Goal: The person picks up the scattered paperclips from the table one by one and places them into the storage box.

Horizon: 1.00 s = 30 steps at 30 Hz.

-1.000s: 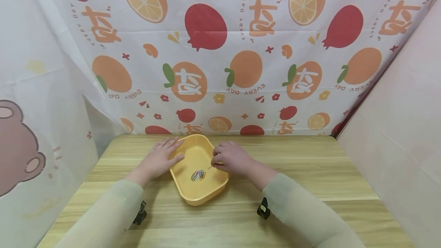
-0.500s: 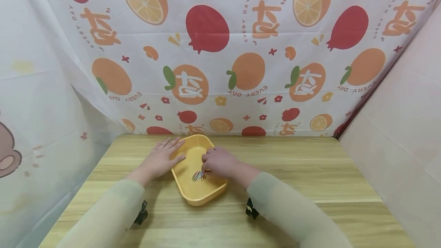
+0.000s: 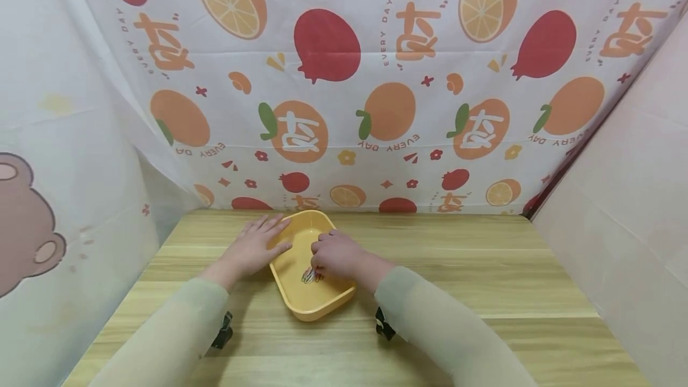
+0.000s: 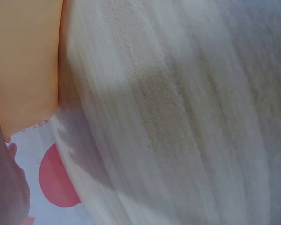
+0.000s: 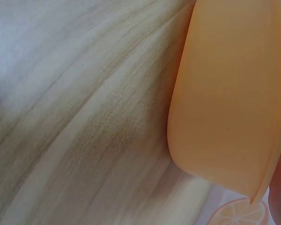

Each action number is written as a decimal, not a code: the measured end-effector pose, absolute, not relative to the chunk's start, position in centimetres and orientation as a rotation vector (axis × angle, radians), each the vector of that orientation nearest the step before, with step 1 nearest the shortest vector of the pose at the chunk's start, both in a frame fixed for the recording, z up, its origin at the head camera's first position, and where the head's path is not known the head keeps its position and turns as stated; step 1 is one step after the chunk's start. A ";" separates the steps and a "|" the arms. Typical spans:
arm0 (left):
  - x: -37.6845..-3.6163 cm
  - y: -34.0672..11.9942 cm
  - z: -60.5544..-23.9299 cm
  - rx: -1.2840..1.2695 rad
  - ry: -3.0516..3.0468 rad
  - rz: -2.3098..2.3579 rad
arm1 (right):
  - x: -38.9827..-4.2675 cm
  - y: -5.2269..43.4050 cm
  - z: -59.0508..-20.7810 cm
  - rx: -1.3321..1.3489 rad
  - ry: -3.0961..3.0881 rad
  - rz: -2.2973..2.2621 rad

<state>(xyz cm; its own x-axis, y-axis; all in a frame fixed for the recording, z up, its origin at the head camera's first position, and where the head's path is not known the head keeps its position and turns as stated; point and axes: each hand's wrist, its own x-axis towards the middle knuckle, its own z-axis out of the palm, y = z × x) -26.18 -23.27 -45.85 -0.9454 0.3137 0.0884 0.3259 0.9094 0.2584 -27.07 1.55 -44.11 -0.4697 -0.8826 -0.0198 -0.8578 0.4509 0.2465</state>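
Observation:
A yellow plastic tray (image 3: 301, 300) stands on the wooden table (image 3: 457, 267), its outer wall also showing in the left wrist view (image 4: 23, 61) and the right wrist view (image 5: 229, 93). A small pile of coloured paper clips (image 3: 309, 277) lies on its floor. My right hand (image 3: 318, 267) reaches into the tray, fingers curled down and pinching at the pile, which it partly hides. My left hand (image 3: 257, 246) lies flat with straight fingers, resting on the table and touching the tray's left rim.
A fruit-printed cloth (image 3: 376, 76) hangs along the table's far edge. A pale curtain with a bear print (image 3: 32, 226) closes the left side and a plain pink wall (image 3: 623, 196) the right. Bare tabletop (image 3: 484, 315) lies right of the tray.
My right hand, which pinched a clip above the tray's right rim, has moved left and down into the tray onto the pile. The left hand has stayed put.

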 end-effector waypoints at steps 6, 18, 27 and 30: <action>-26.3 -23.2 -45.6 -0.526 -3.023 -0.392 | -27.4 1.9 -44.3 1.548 -2.588 -0.293; -26.5 -23.4 -45.3 -0.547 -3.034 -0.420 | -27.4 2.0 -43.9 1.473 -2.671 -0.090; -26.7 -23.6 -45.4 -0.572 -3.019 -0.422 | -27.1 2.8 -43.1 1.362 -2.601 0.134; -26.8 -23.7 -45.6 -0.570 -3.017 -0.436 | -27.0 3.0 -43.0 1.333 -2.583 0.193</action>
